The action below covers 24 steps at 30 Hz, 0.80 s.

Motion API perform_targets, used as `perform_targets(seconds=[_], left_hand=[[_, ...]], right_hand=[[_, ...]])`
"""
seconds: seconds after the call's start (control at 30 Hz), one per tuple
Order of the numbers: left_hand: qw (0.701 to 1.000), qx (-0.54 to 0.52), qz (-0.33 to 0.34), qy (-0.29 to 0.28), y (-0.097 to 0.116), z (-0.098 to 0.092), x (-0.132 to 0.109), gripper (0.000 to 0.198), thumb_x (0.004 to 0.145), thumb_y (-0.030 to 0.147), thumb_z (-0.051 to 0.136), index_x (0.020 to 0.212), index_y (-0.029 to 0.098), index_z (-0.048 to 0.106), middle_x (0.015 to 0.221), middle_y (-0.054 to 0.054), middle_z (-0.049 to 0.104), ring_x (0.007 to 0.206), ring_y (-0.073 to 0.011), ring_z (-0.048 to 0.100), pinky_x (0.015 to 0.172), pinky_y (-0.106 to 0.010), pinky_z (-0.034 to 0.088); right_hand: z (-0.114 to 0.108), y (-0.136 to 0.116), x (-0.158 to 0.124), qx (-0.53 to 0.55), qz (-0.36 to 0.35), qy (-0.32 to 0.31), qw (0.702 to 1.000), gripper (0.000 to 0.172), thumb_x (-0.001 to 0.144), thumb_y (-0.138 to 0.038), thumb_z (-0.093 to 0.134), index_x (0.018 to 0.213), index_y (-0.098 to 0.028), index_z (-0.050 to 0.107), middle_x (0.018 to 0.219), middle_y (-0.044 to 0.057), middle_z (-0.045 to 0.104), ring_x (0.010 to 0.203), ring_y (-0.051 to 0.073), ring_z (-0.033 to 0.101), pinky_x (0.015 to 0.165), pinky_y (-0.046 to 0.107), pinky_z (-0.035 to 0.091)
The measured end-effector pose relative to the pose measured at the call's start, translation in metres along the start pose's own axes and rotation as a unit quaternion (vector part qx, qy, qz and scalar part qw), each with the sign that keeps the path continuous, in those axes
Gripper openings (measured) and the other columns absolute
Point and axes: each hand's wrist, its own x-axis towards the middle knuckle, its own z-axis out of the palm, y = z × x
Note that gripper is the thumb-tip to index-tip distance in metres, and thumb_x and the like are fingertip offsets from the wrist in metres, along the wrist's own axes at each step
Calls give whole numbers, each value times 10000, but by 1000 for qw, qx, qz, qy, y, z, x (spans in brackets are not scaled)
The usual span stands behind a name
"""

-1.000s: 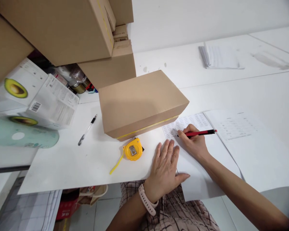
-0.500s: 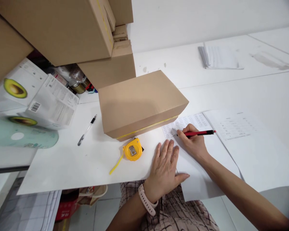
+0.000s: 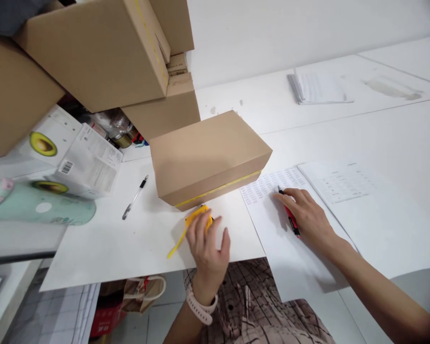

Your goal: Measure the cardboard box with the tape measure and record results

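My left hand (image 3: 208, 243) is over the yellow tape measure (image 3: 201, 210), its fingers apart and bent over the case, hiding most of it. Whether the fingertips touch the case I cannot tell. The measure's short yellow tape end (image 3: 175, 244) sticks out toward the table's front edge. My right hand (image 3: 310, 215) rests on the printed sheet (image 3: 268, 229), fingers curled over a red and black pen (image 3: 290, 215). That pen points away from me, with its tip showing past the fingers. Just behind the tape measure stands a closed cardboard box (image 3: 211, 153) with a yellow tape strip.
A clear pen (image 3: 135, 197) lies left of the box. Stacked cartons (image 3: 93, 52), white avocado-print boxes (image 3: 89, 157) and a mint-green bottle (image 3: 46, 205) crowd the left. Another printed sheet (image 3: 354, 186) lies at right; a stack of papers (image 3: 320, 88) sits farther back.
My left hand has gone from the table beside the sheet, leftward to the tape measure. My right hand has left its writing grip; the red pen has swung to point away from me.
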Motion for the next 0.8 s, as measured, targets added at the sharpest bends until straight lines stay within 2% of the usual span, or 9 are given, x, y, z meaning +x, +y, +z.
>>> perform_targets(seconds=[0.17,0.23,0.3,0.37,0.47,0.53,0.7,0.77,0.8], left_hand=[[993,46,-68,-79,-38,2,8,506,918,370,669,1359,173,518,1303,-193,622,1214,-370,568,1005,-575,479],[991,18,-80,-102,-40,0,9,486,921,353,661,1354,185,518,1278,-178,637,1189,-357,583,994,-567,494],[985,-46,-102,-131,-32,-6,8,450,910,317,668,1328,217,536,1261,-146,648,1165,-323,604,986,-527,519],[962,-138,-128,-196,-17,-16,6,517,868,311,713,1345,254,522,1249,-110,656,1118,-283,639,950,-463,555],[905,-254,-152,-305,7,-33,2,726,766,328,802,1408,284,468,1251,-90,664,1087,-269,670,941,-436,569],[877,-290,-168,-344,17,-40,2,774,730,327,820,1414,283,462,1251,-87,670,1108,-280,666,992,-461,541],[831,-328,-227,-388,15,-49,4,790,711,365,835,1408,270,477,1276,-96,662,1140,-301,649,1037,-475,493],[835,-345,-234,-358,6,-54,8,775,716,336,831,1405,272,483,1290,-96,652,1137,-284,646,1014,-435,504],[847,-349,-238,-323,0,-58,11,751,722,316,825,1394,271,492,1298,-95,645,1121,-267,648,990,-408,517]], right_hand=[[2,0,-2,-23,1,32,999,473,889,-14,400,1237,-203,660,1125,160,700,994,320,630,800,462,543],[-5,-13,-2,38,13,48,998,416,926,-58,413,1210,-209,677,1108,155,716,992,318,640,801,467,544],[-16,-32,-3,158,37,45,986,340,973,-137,434,1188,-218,684,1104,143,724,987,297,654,796,445,552],[-26,-54,-4,314,70,-7,947,284,1013,-246,460,1190,-237,682,1119,118,727,1012,267,671,826,415,563],[-35,-80,-6,512,119,-135,840,317,1029,-417,472,1176,-245,694,1115,94,730,1041,243,680,889,397,558],[-37,-89,-8,573,146,-181,786,381,1016,-502,474,1127,-227,714,1046,91,727,1007,242,674,879,397,548],[-41,-90,-7,641,173,-209,718,394,951,-562,583,1157,-240,679,897,38,631,848,187,598,766,355,501],[-47,-81,-2,650,190,-199,708,357,901,-549,666,1116,-264,673,844,12,582,760,161,534,682,329,463],[-51,-73,3,651,206,-183,708,330,876,-537,702,1068,-270,674,810,1,558,717,152,500,645,320,440]])
